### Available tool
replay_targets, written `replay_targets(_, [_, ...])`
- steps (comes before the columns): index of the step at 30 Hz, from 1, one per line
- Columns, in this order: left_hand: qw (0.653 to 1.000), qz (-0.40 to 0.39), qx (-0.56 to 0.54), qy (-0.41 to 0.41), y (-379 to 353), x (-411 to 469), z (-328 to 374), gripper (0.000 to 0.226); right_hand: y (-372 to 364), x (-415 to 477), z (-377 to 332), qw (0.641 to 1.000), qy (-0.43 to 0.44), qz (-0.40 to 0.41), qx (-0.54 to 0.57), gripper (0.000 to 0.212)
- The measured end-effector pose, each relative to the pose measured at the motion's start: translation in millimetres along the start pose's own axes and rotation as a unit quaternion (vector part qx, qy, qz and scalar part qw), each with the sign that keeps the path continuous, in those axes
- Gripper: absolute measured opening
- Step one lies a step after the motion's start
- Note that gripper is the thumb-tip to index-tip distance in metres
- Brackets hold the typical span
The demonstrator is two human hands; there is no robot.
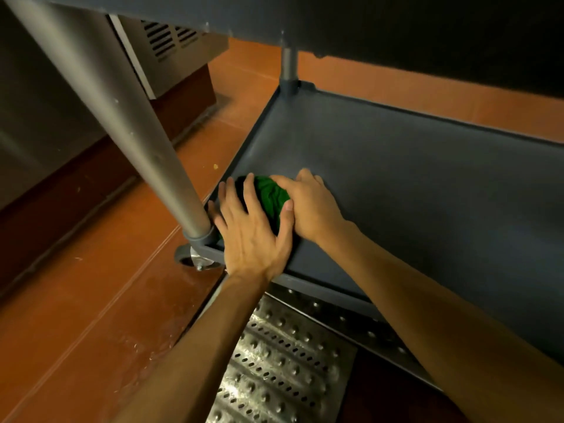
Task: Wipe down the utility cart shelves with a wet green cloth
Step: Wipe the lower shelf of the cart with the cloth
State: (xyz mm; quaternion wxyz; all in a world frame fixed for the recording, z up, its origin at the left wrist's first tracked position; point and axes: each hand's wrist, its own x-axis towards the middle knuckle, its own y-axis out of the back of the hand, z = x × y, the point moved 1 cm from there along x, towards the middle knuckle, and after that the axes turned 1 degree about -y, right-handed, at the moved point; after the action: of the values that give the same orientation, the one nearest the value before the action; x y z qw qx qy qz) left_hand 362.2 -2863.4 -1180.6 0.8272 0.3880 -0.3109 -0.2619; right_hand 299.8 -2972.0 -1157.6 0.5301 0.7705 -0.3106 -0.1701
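A bunched green cloth (270, 195) lies in the near left corner of the grey bottom shelf (396, 178) of the utility cart. My left hand (251, 230) lies flat over the cloth's left side with fingers spread and straight, thumb against my other hand. My right hand (308, 206) covers the cloth's right side, fingers curled over its far edge. Much of the cloth is hidden under both hands. The underside of the upper shelf (335, 22) fills the top of the view.
A grey metal cart post (128, 126) rises from the near left corner, with a caster wheel (195, 259) below it. Wet orange floor tiles (91, 300) lie left. A perforated metal drain grate (274, 370) sits under my arms. A steel cabinet (171, 56) stands far left.
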Motion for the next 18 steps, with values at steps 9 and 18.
replay_targets(9, [1.0, -0.003, -0.024, 0.019, -1, 1, -1, 0.077, -5, 6, -4, 1.0, -0.016, -0.005, -0.004, 0.046])
replay_targets(18, [0.997, 0.026, -0.066, 0.003, 3, 0, -5, 0.072, 7, -34, -8, 0.997, -0.023, -0.062, 0.049, 0.046])
